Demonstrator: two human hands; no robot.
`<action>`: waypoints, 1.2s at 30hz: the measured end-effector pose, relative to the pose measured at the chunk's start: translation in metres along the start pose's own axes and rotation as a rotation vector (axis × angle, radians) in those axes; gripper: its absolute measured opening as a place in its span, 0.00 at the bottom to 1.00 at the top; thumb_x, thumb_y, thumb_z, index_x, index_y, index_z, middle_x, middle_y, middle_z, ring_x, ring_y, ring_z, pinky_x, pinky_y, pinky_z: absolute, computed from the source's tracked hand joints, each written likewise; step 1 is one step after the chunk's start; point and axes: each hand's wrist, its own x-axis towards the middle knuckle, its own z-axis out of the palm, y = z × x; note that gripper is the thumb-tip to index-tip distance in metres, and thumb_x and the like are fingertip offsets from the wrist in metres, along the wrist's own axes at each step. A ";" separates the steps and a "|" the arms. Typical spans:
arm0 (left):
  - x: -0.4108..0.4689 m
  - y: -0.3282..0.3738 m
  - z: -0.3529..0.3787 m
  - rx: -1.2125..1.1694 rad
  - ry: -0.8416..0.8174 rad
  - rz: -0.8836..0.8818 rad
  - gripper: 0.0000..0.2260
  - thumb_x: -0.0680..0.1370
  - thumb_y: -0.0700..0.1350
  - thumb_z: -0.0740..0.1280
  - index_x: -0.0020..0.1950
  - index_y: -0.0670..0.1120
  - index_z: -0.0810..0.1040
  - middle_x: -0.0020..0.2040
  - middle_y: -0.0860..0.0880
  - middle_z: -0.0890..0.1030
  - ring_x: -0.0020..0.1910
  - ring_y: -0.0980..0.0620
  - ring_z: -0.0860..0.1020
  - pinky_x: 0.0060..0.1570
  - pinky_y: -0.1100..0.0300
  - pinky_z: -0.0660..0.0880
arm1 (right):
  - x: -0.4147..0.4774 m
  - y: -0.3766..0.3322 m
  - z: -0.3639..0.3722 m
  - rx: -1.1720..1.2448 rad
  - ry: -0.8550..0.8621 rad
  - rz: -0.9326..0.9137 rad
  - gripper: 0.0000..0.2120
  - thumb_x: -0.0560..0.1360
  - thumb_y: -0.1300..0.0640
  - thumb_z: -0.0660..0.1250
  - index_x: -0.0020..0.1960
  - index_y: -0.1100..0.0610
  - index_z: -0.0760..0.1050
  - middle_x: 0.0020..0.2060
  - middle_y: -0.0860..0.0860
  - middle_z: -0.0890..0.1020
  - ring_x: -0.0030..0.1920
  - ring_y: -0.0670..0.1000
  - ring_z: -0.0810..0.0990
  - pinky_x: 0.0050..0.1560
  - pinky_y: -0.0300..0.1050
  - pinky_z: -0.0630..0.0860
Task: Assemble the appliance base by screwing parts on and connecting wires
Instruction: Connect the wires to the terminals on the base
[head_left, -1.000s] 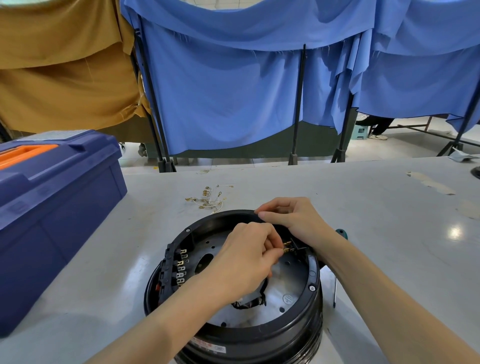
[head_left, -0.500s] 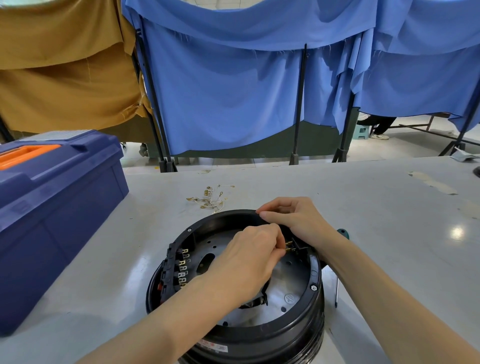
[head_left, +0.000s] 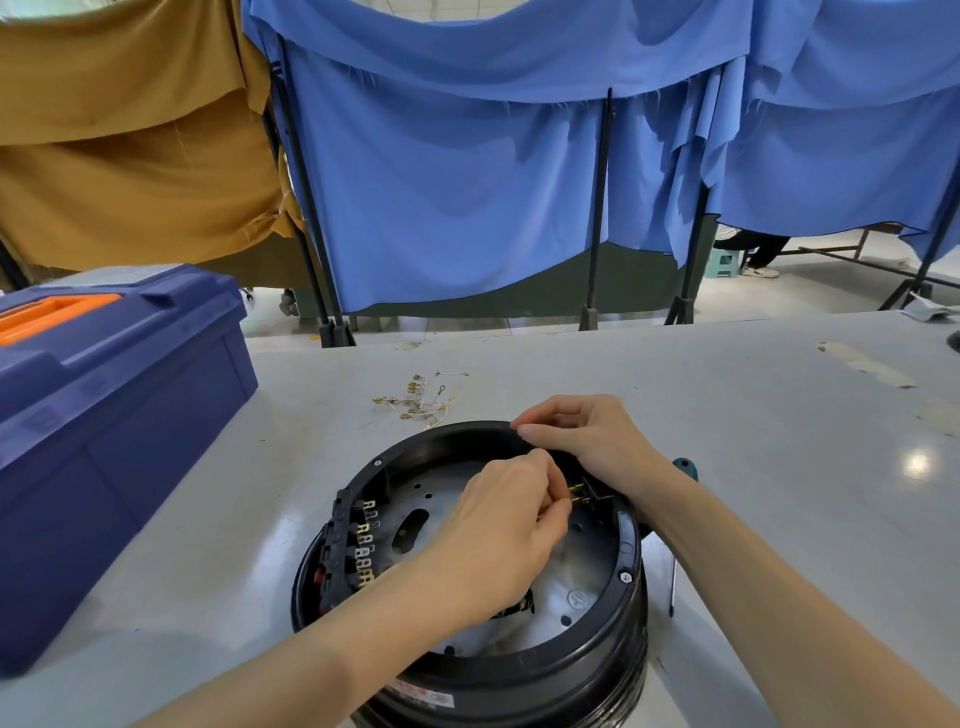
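Appliance base (head_left: 519, 670) is seen nearest, at table (head_left: 779, 467) front edge, open side up, with the metal plate (head_left: 582, 582) exposed inside

A black terminal strip (head_left: 358, 540) with brass tabs is mounted on the inner wall at 9 o'clock

Left hand (head_left: 498, 535) is held over the plate, fingers curled, with thumb and fingertips pinched at the brass terminals (head_left: 576, 493) on the inner wall at 1 o'clock. What sits between the fingertips is hidden

Right hand (head_left: 587, 441) is clamped on the base rim at 12–1 o'clock, thumb along the edge, fingers curled over it

A screwdriver (head_left: 673, 571) is laid flat on the table at 3 o'clock, just beside the base, with its green handle partly covered by the right forearm

Loose wires (head_left: 421, 400) with brass lugs are piled near the base at 11 o'clock, apart from it

A closed blue toolbox (head_left: 104, 441) with an orange handle is parked at 9–10 o'clock, well apart

Blue curtains (head_left: 467, 182) on black stands are hung past the far edge at 12 o'clock, with brown cloth (head_left: 130, 130) at 10 o'clock
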 end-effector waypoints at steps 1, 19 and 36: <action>0.000 0.000 0.000 0.002 0.000 0.003 0.03 0.80 0.45 0.63 0.47 0.47 0.75 0.35 0.56 0.75 0.36 0.57 0.71 0.41 0.60 0.70 | 0.000 0.000 0.000 0.001 0.001 -0.001 0.05 0.74 0.64 0.72 0.43 0.56 0.84 0.38 0.50 0.86 0.40 0.44 0.84 0.42 0.31 0.76; 0.004 0.009 -0.008 0.215 -0.048 0.099 0.07 0.80 0.47 0.65 0.54 0.45 0.79 0.46 0.49 0.82 0.47 0.49 0.79 0.52 0.52 0.73 | 0.001 0.001 0.001 -0.002 0.022 -0.003 0.05 0.73 0.65 0.72 0.43 0.58 0.84 0.38 0.51 0.86 0.40 0.43 0.84 0.41 0.31 0.76; -0.002 0.001 -0.008 0.206 0.061 0.061 0.03 0.80 0.51 0.64 0.51 0.53 0.75 0.36 0.61 0.68 0.44 0.56 0.69 0.43 0.63 0.64 | 0.000 0.000 0.000 0.009 0.005 -0.017 0.05 0.73 0.65 0.72 0.43 0.57 0.84 0.37 0.50 0.86 0.40 0.44 0.84 0.42 0.31 0.76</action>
